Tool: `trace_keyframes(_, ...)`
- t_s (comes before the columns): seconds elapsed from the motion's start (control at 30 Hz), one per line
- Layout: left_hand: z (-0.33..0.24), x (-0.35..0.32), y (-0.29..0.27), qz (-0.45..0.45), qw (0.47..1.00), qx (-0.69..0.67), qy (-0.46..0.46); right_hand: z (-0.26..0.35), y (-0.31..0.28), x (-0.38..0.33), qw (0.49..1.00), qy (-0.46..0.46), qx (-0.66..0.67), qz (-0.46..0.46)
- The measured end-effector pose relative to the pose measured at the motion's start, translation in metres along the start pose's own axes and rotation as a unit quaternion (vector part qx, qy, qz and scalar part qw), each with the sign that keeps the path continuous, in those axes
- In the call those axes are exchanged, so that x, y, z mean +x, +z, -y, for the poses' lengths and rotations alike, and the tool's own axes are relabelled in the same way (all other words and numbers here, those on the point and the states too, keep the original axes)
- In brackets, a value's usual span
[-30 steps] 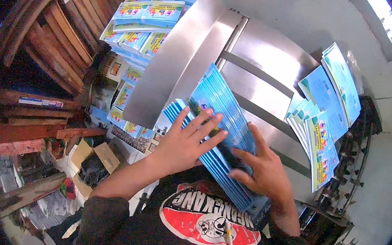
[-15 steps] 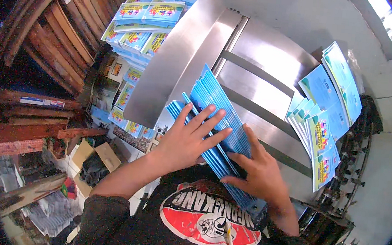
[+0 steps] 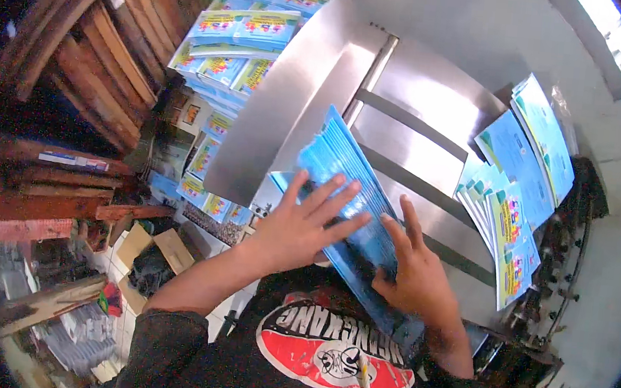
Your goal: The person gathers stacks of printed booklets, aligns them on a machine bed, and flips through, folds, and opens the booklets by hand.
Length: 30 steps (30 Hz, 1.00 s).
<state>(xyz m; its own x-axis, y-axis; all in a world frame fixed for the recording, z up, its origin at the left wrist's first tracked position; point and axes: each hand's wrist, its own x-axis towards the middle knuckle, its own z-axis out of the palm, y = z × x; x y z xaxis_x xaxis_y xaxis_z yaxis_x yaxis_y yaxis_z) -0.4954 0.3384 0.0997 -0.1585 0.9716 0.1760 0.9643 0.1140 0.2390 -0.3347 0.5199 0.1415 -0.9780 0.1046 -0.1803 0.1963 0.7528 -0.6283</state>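
Note:
A fanned row of blue booklets (image 3: 350, 169) stands slanted at the near edge of a steel machine table, spines and edges overlapping. My left hand (image 3: 304, 219) lies across their left side with its fingers spread over the blue covers. On the right side of the row is my right hand (image 3: 418, 275), fingers apart, index and middle raised, thumb bent against the booklets. Neither hand is wrapped round a booklet. The lower end of the row is partly hidden by my right hand and is dim near my shirt.
Dark belts cross the steel table (image 3: 405, 143), with a curved metal panel (image 3: 273, 115) at its left. More booklets lie fanned at the right (image 3: 528, 151). Stacked booklets (image 3: 244, 27) rise at the back left, beside wooden shelving (image 3: 108, 47). An open cardboard box (image 3: 174, 252) sits on the floor.
The separate bunch at the left has joined the fanned row, leaving one corner showing. My right hand's fingers have lifted and spread, while my left hand stays nearly in place.

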Motion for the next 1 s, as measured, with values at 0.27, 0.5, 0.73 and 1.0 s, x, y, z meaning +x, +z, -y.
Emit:
trace_keyframes(0.27, -0.024, -0.04, 0.002, -0.113, 0.987, 0.024, 0.112, 0.039, -0.009, -0.013, 0.994, 0.096, -0.044, -0.003)
trace_keyframes(0.5, -0.072, -0.07, -0.072, -0.08, 0.988, -0.059, -0.117, -0.102, -0.061, 0.011, 0.959, 0.094, 0.251, 0.096)
trace_keyframes(0.73, -0.026, -0.161, -0.127, -0.314, 0.767, -0.175, -0.532, -0.099, -0.072, 0.05, 0.978, 0.129, 0.049, 0.158)
trace_keyframes(1.0, 0.172, -0.273, -0.115, -0.381, 0.689, -0.166, -0.594, -0.025, -0.06, 0.115, 0.99, 0.092, -0.104, -0.036)
